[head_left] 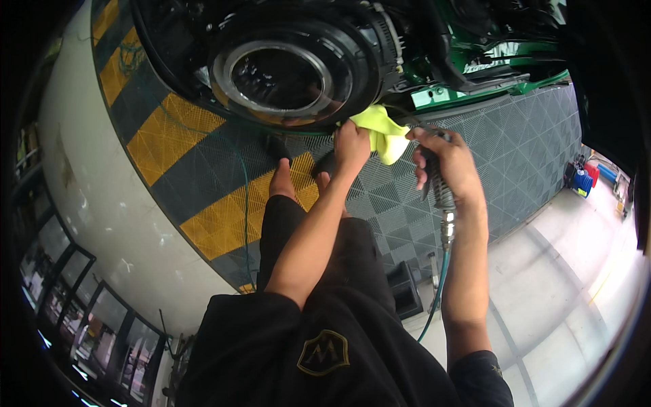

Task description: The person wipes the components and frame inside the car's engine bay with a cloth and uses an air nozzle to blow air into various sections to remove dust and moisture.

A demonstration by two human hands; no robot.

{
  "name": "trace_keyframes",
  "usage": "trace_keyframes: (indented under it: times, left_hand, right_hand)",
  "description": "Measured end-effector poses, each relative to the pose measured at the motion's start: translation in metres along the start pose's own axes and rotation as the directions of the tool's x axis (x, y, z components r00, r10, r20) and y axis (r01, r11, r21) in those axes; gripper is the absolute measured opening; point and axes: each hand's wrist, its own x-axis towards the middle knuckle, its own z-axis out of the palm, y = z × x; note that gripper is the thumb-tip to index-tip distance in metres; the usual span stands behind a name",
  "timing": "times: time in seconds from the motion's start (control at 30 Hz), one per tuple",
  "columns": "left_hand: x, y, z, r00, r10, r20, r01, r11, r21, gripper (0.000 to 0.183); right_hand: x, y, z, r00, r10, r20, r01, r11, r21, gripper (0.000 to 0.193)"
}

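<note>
"Where do we have our left hand [353,147]?"

"Clenched on one end of a lime-yellow cloth [388,139], right by the lower right edge of the round headlight [274,80]. The rest of the cloth spreads out toward our right."

"And our right hand [456,166]?"

"We've got it wrapped around an air gun [444,197], with the handle pointing back toward us. A metal coupler [447,227] joins it to a teal hose [441,292], which runs down past our side."

"Do our right fingers touch the cloth?"

"They're just beside its right edge, but we can't tell whether they meet it."

"What lies around the headlight?"

"Dark parts crowd it, and to its right we see green bodywork [437,98]. Below us there are grey floor tiles [522,146], with yellow floor tiles [220,227] to the left."

"Anything near our legs?"

"A black container [405,292] stands on the floor, just right of them."
</note>
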Motion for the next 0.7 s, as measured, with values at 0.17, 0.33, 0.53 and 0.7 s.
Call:
trace_keyframes:
  times: [0.17, 0.33, 0.53, 0.7]
  left_hand:
    - [-0.105, -0.112, -0.072, 0.875, -0.295, 0.384, 0.479, 0.645, -0.596, 0.039]
    - [-0.147, -0.124, -0.146, 0.724, -0.34, 0.601, 0.681, 0.494, -0.541, 0.051]
    - [-0.087, -0.126, -0.152, 0.761, -0.611, 0.218, 0.527, 0.386, -0.757, 0.047]
    - [-0.052, -0.132, -0.117, 0.772, -0.623, 0.126, 0.427, 0.361, -0.829, 0.04]
  right_hand:
    - [-0.001, 0.0, -0.008, 1.0, -0.021, 0.006, 0.02, 0.992, 0.124, 0.033]
    - [0.032, 0.036, 0.018, 1.0, 0.023, 0.008, -0.021, 0.975, -0.219, 0.028]
    - [0.019, 0.062, 0.074, 0.982, -0.173, -0.079, 0.094, 0.803, -0.588, 0.038]
    - [0.023, 0.091, 0.074, 0.989, -0.148, -0.017, 0.116, 0.838, -0.533, 0.036]
